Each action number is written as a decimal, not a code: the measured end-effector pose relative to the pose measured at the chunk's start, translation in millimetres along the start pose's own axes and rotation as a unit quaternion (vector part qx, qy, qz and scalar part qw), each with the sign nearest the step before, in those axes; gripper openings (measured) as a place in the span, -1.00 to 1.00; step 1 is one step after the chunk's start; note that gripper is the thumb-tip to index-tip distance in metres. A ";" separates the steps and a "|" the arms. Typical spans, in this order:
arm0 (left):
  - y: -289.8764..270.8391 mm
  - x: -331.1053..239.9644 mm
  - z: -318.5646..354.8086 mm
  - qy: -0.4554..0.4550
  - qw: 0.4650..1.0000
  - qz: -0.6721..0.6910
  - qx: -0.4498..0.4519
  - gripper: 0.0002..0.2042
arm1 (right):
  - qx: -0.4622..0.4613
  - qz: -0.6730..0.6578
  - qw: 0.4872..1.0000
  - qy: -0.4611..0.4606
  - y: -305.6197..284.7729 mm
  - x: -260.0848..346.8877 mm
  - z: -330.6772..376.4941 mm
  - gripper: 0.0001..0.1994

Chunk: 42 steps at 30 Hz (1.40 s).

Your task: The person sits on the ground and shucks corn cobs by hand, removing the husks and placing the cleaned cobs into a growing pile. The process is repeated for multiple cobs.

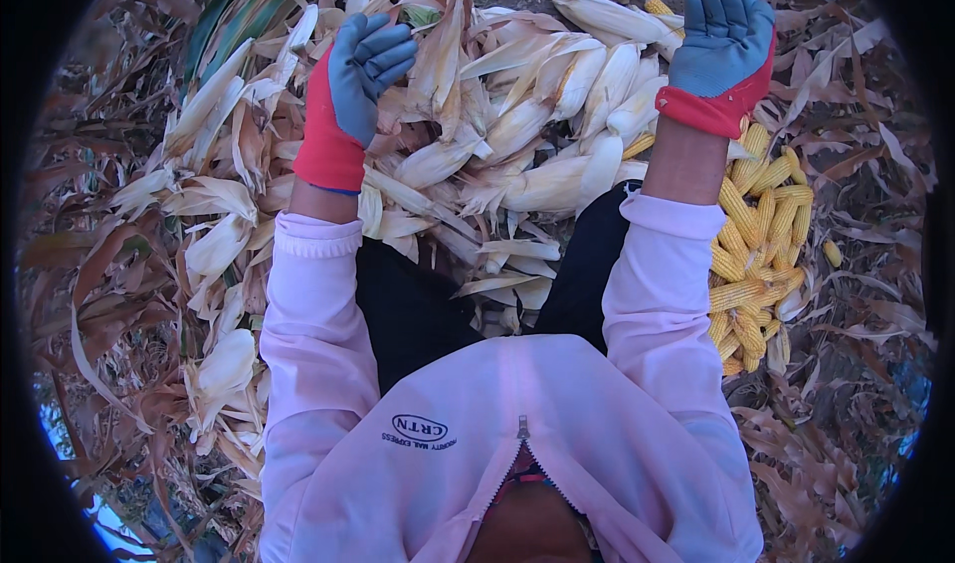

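Observation:
Both my hands wear red gloves with grey-blue palms and are raised over a heap of unhusked corn ears [527,115]. My left hand [356,81] has its fingers curled in beside a pale husk, and I see nothing inside the palm. My right hand [724,38] is spread wide and holds nothing, above the heap's right edge. A pile of bare yellow cobs [761,235] lies just right of my right forearm. Pink sleeves cover both arms.
Loose pale husks [214,255] lie scattered on my left. Dry brown leaves and stalks [856,384] cover the ground all round. Green leaves [239,16] show at the upper left. My dark trousers [418,304] are between the arms.

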State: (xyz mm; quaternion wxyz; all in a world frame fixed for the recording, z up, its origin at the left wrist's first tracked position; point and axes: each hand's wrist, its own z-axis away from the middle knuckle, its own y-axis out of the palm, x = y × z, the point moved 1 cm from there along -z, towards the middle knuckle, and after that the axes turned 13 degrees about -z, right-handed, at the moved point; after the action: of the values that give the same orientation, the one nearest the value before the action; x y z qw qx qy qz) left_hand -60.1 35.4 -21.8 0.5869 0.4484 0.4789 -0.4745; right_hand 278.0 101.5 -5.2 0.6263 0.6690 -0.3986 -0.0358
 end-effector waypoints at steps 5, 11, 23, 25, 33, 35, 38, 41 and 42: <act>56.5 73.0 6.1 0.066 0.912 -0.375 0.152 -0.53 | -0.022 -0.007 0.998 0.064 27.0 -10.0 24.1 -0.71; 84.3 205.7 16.7 0.011 0.749 -0.605 0.270 -0.40 | -0.031 0.040 0.994 0.095 21.8 -6.0 21.0 -0.74; 152.7 313.6 154.9 0.298 0.673 -0.622 0.269 -0.30 | 0.027 0.003 0.992 0.121 9.9 63.2 7.6 -0.68; 149.6 312.7 169.4 0.319 0.664 -0.606 0.302 -0.34 | -0.002 0.042 0.995 0.095 12.6 64.4 11.5 -0.70; 150.8 287.5 93.4 0.212 0.842 -0.493 0.058 -0.43 | 0.030 -0.056 0.981 0.183 -9.1 38.3 -1.8 -0.69; 147.9 279.2 58.2 0.216 0.821 -0.527 0.017 -0.35 | 0.022 -0.065 0.978 0.195 -9.6 31.5 -0.2 -0.69; 134.6 288.3 9.4 0.180 0.784 -0.594 0.024 -0.11 | 0.002 -0.086 0.975 0.204 0.3 24.7 4.3 -0.67; 116.3 301.5 -13.0 0.061 0.748 -0.660 0.045 -0.02 | 0.000 -0.106 0.967 0.234 0.6 30.7 2.8 -0.66; 112.2 299.5 -13.7 0.034 0.718 -0.692 0.062 0.02 | -0.002 -0.099 0.971 0.217 4.2 32.2 5.1 -0.66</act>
State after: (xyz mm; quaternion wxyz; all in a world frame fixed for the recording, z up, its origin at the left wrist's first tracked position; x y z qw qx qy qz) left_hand 75.9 27.2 -311.5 0.0491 0.0426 0.6447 -0.7617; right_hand 295.0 79.3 11.9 0.6923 0.6959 -0.1847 0.0482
